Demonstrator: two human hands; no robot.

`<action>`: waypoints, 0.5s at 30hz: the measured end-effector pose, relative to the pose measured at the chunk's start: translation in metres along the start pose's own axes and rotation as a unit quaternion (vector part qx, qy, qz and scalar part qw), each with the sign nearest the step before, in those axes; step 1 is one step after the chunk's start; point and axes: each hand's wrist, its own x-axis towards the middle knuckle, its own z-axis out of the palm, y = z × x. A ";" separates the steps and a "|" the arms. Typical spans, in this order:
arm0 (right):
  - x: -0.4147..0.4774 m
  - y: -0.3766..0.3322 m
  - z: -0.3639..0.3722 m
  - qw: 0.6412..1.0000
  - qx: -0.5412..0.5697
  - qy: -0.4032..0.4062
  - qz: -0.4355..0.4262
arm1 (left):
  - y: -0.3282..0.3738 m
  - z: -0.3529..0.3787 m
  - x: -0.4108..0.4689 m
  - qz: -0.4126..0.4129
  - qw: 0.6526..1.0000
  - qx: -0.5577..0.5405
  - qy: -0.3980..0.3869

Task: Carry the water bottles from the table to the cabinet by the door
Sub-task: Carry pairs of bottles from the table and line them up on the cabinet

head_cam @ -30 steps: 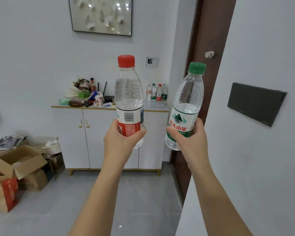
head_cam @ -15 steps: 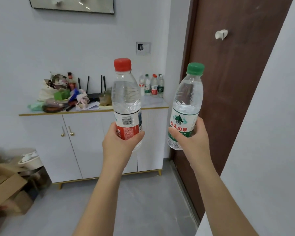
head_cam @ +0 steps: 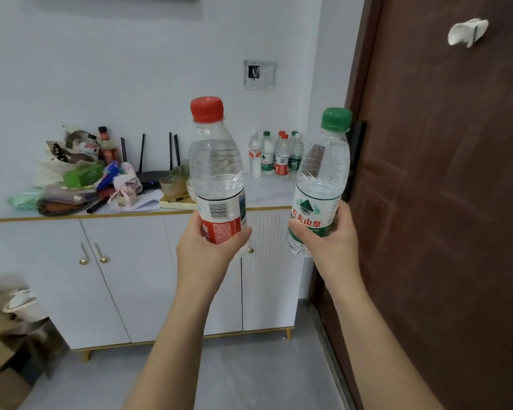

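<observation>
Each grip stays clamped: left hand (head_cam: 209, 250) on the red-capped bottle (head_cam: 216, 173), right hand (head_cam: 332, 238) on the green-capped bottle (head_cam: 320, 182). The cabinet (head_cam: 137, 267) looms closer than a second ago, so set-down is probably near.

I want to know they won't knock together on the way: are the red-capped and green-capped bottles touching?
Apart. The head view shows the red-capped bottle in the left hand and the green-capped bottle in the right hand, with cabinet visible between them.

Single head-worn wide-angle view, facing forward and slightly down, near the white cabinet (head_cam: 125, 279), brown door (head_cam: 444, 202) close at right
</observation>
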 end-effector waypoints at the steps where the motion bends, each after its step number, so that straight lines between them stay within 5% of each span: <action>1: 0.021 0.006 0.005 1.000 0.000 -0.003 -0.004 | -0.002 0.010 0.019 0.004 1.000 -0.002 0.001; 15: 0.222 0.112 0.055 0.998 -0.044 -0.043 0.002 | -0.090 0.114 0.206 -0.024 0.999 0.025 0.000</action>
